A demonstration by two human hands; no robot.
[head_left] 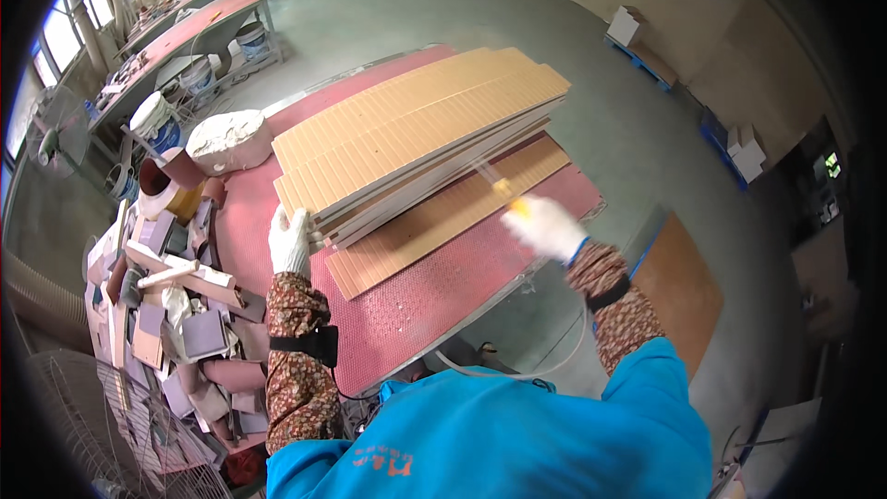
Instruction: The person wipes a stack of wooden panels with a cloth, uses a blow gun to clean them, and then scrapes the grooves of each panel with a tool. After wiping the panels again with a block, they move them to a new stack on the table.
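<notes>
Our gloved L hand touches the L end of the stacked tan boards, upper ctr of frame; can't tell if it's pinching. Our R hand, rt of ctr, grips a blurred yellow tool nr 1 lower board on the pink table.
</notes>
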